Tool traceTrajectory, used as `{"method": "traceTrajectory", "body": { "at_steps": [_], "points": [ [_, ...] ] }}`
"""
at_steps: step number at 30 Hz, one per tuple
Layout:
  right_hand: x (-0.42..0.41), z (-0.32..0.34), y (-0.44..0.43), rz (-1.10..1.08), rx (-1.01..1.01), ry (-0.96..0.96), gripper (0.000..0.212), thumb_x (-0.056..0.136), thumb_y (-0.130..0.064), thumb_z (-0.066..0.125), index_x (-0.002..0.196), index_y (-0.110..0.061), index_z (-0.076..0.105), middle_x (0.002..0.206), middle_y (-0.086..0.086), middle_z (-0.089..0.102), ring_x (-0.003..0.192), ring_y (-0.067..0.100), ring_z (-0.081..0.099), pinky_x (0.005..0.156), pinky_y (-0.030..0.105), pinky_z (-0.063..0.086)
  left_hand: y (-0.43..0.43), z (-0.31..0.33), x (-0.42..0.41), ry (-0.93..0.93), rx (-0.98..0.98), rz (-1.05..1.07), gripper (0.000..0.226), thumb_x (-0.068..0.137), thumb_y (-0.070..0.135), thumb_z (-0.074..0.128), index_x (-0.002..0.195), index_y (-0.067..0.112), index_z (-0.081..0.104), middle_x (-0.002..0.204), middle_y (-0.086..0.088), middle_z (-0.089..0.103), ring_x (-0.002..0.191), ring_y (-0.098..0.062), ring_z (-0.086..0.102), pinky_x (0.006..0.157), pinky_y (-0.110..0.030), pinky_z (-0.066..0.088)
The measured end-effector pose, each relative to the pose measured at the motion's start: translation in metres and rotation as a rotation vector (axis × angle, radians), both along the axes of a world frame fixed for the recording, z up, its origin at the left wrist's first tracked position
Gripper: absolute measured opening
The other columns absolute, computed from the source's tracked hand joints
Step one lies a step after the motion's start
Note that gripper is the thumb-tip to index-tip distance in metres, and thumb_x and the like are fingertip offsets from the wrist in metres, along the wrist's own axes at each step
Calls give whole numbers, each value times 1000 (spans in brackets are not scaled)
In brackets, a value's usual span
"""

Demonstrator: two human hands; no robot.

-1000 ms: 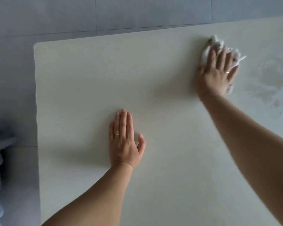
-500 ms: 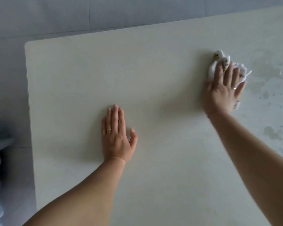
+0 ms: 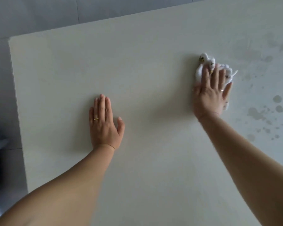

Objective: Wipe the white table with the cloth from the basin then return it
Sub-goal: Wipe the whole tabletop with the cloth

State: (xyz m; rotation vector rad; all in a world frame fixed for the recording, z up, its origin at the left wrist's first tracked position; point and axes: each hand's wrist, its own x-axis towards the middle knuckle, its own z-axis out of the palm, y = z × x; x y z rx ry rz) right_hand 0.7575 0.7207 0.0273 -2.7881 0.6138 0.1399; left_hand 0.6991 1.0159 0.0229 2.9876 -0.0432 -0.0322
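From the head view, the right hand (image 3: 210, 97) lies flat with fingers spread, pressing a crumpled white cloth with small yellow marks (image 3: 203, 66) onto the smooth white table (image 3: 137, 66), just beside grey damp spots (image 3: 255, 113). The left hand (image 3: 104, 123) rests open and empty on the table. The cloth looks soft, light and limp — probably damp — so bunching it under the palm should hold it best.

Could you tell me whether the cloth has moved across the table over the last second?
Yes. Under the right hand, the cloth has slid toward the person, away from the table's far edge.
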Motion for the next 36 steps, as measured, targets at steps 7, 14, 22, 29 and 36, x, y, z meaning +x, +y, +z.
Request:
{"method": "traceTrajectory", "body": {
  "at_steps": [7, 14, 22, 29, 36],
  "points": [
    [-63, 10, 62, 609, 59, 40, 52, 100, -40, 28, 150, -31, 16, 159, -4, 10, 147, 18, 2, 117, 41, -7, -5, 5, -3, 46, 94, 22, 69, 84, 31, 34, 147, 2, 27, 155, -16, 24, 144, -29, 20, 118, -48, 5],
    [-74, 11, -39, 113, -13, 88, 53, 100, -37, 25, 150, -32, 8, 160, -4, 2, 147, 15, -4, 118, 44, -4, -53, 21, -54, -29, -12, 34, 64, 89, 29, 39, 146, 2, 28, 154, -17, 28, 143, -30, 24, 117, -45, 8],
    [-132, 8, 41, 442, 34, 62, 57, 97, -42, 29, 150, -31, 13, 158, -6, 2, 146, 17, -3, 116, 42, -8, -109, 9, -137, 159, -57, -52, 65, 89, 35, 36, 145, 2, 32, 154, -14, 27, 144, -28, 22, 116, -45, 18],
    [-135, 9, -54, 129, -24, 73, 57, 95, -46, 16, 150, -32, 12, 160, -4, 5, 146, 14, -1, 118, 43, -4, -111, 8, -136, 147, -72, -40, 66, 87, 33, 36, 145, 2, 32, 154, -14, 27, 143, -29, 23, 115, -46, 18],
    [-192, 16, 63, 392, 71, 59, 57, 94, -41, 27, 149, -28, 22, 157, -4, 7, 146, 19, 3, 117, 45, -2, -112, 9, -136, 133, -66, -28, 65, 87, 34, 36, 143, 1, 36, 152, -16, 32, 141, -32, 29, 113, -47, 21]
  ]
}}
